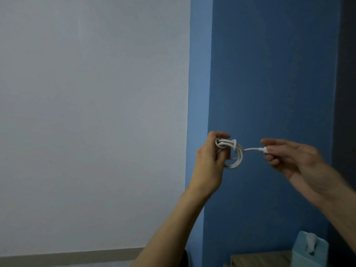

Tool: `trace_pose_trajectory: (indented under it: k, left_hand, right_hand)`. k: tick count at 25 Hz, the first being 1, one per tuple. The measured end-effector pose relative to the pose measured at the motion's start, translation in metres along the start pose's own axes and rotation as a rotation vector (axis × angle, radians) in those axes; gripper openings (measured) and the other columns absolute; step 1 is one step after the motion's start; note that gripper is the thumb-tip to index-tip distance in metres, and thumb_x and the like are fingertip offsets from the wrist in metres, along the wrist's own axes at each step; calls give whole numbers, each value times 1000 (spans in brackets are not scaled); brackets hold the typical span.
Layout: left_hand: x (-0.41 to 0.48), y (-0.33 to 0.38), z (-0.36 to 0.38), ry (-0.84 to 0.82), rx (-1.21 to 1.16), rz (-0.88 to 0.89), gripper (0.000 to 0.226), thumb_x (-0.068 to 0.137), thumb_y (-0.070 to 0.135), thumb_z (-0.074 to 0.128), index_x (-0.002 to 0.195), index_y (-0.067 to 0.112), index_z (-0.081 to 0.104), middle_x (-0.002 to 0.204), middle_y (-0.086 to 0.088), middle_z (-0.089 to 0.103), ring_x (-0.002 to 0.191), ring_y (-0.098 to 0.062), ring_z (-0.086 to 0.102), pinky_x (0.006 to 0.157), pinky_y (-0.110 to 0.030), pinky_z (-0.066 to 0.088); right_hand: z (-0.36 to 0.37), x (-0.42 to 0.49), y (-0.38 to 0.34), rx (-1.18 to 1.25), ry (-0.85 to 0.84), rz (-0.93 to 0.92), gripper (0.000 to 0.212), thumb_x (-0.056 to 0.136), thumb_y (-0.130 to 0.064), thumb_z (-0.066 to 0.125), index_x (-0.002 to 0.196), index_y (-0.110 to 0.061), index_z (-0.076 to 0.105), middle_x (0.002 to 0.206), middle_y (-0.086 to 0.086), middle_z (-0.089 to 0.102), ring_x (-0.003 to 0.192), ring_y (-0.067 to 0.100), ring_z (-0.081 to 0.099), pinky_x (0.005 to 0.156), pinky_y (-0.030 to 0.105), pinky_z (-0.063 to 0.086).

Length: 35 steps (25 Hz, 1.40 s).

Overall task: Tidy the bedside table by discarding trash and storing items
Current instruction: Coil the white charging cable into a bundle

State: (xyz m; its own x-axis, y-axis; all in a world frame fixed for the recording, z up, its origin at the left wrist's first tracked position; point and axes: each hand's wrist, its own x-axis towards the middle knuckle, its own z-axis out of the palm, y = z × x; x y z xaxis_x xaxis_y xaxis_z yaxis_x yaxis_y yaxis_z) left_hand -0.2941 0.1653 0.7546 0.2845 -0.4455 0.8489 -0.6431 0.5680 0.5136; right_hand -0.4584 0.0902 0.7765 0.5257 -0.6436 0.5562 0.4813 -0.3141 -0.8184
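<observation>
A white cable (236,157) is wound into a small coil, with a few turns wrapped round its middle. My left hand (210,160) grips the coil, raised in front of the blue wall. One free end runs right from the coil to a white plug (263,150). My right hand (294,160) pinches that plug between thumb and fingers, with the short length of cable stretched between both hands. A corner of the wooden bedside table (260,260) shows at the bottom edge.
A light blue tissue box (308,251) with a white tissue sticking out stands on the table at the bottom right. A pale grey wall (92,112) fills the left; a blue wall (269,74) fills the right.
</observation>
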Motion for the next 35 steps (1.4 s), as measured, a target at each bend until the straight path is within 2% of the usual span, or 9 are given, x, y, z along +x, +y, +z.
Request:
trace_pose_trajectory:
  k: [3, 5, 8, 11, 14, 20, 27, 31, 35]
  left_hand:
    - [3, -3, 3, 53, 4, 14, 28, 80, -9, 44, 88, 13, 59, 75, 2, 63, 66, -2, 60, 64, -18, 49]
    - [4, -4, 6, 56, -5, 18, 29, 76, -7, 43, 90, 8, 63, 74, 5, 62, 64, 3, 58, 63, -11, 47]
    - [4, 1, 12, 40, -35, 7, 36, 75, -10, 40, 97, 6, 65, 75, 3, 62, 63, 1, 59, 62, -8, 45]
    - [8, 7, 16, 43, -23, -25, 40, 75, -8, 37, 98, 9, 65, 73, 6, 60, 64, -2, 57, 63, -17, 49]
    - [11, 9, 22, 53, 11, -54, 38, 77, -6, 37, 99, 11, 64, 78, 4, 60, 69, -12, 55, 70, -34, 52]
    - [5, 17, 36, 51, 50, -76, 18, 89, 1, 44, 100, 13, 53, 77, 3, 55, 66, -15, 51, 60, -34, 48]
    - [4, 15, 37, -206, -167, -164, 10, 96, 11, 45, 93, 20, 43, 75, 4, 54, 61, -9, 53, 51, -27, 47]
    - [6, 14, 17, -451, -630, -332, 23, 88, 8, 50, 111, 13, 50, 76, -7, 51, 51, -12, 49, 43, -21, 42]
    - [5, 12, 8, -421, -501, -270, 24, 99, 9, 44, 115, -1, 58, 76, -6, 58, 55, -13, 58, 47, -21, 50]
  right_hand:
    - [7, -5, -5, 50, -107, 152, 26, 59, -7, 65, 84, -7, 72, 67, 5, 59, 58, 7, 59, 54, 12, 52]
    - [10, -5, -7, 95, -182, 234, 42, 44, -13, 76, 85, -7, 73, 71, 5, 58, 60, 10, 59, 53, 15, 53]
    - [14, -3, -4, 55, -164, 184, 33, 47, -25, 81, 75, -9, 75, 70, 4, 62, 61, 9, 63, 55, 15, 52]
    - [14, -1, 1, -7, -169, 37, 59, 38, -52, 84, 78, -10, 76, 71, 3, 70, 67, 7, 67, 62, 14, 53]
    - [11, -2, 2, 3, -191, 4, 63, 36, -56, 83, 83, -14, 77, 75, 4, 73, 70, 7, 68, 66, 13, 53]
    - [19, -2, 8, -74, -58, -123, 76, 24, -59, 85, 86, -20, 65, 56, 2, 67, 48, 6, 58, 50, 14, 48]
    - [14, 0, 10, -358, -27, -180, 73, 43, -78, 66, 74, -12, 67, 54, -2, 57, 43, 8, 44, 38, 18, 39]
    - [3, 1, 12, -247, -59, -110, 65, 43, -70, 74, 70, -11, 68, 55, -4, 55, 46, 5, 45, 38, 16, 36]
    - [0, 4, 16, -252, -34, -159, 62, 48, -68, 72, 75, -12, 72, 57, -2, 58, 48, 8, 44, 39, 16, 35]
